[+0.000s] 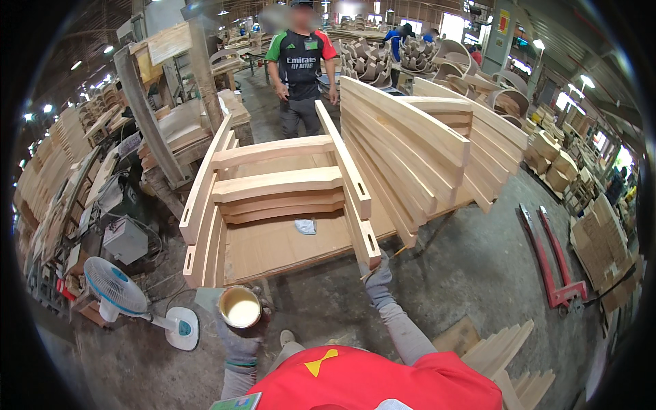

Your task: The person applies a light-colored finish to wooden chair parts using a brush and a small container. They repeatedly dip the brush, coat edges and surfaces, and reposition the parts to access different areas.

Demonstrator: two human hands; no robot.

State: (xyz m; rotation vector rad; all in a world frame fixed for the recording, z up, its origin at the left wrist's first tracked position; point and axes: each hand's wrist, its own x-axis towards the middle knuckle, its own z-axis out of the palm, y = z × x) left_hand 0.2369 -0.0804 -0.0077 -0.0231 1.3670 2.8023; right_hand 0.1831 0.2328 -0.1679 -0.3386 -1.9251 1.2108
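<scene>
My left hand (239, 347), in a grey glove, is wrapped round a round cup (240, 307) of thick cream-coloured liquid. On the other side, my gloved right hand (380, 283) is closed around a thin stick (400, 251), whose two ends poke out past the fingers. That hand is right beside the slotted near end of a pale wooden rail (372, 256). More slotted rails (198, 212) lie stacked at the left of the table, with curved wooden crosspieces (280, 184) lying between the two stacks. Whether the right hand touches the rail, I cannot tell.
The parts rest on a plywood tabletop (273, 256) with a white crumpled piece (305, 226) on it. Curved boards (403, 150) are stacked at the right. A fan (123, 290) stands left, a red pallet jack (553, 260) right. A person (304, 65) stands beyond the table.
</scene>
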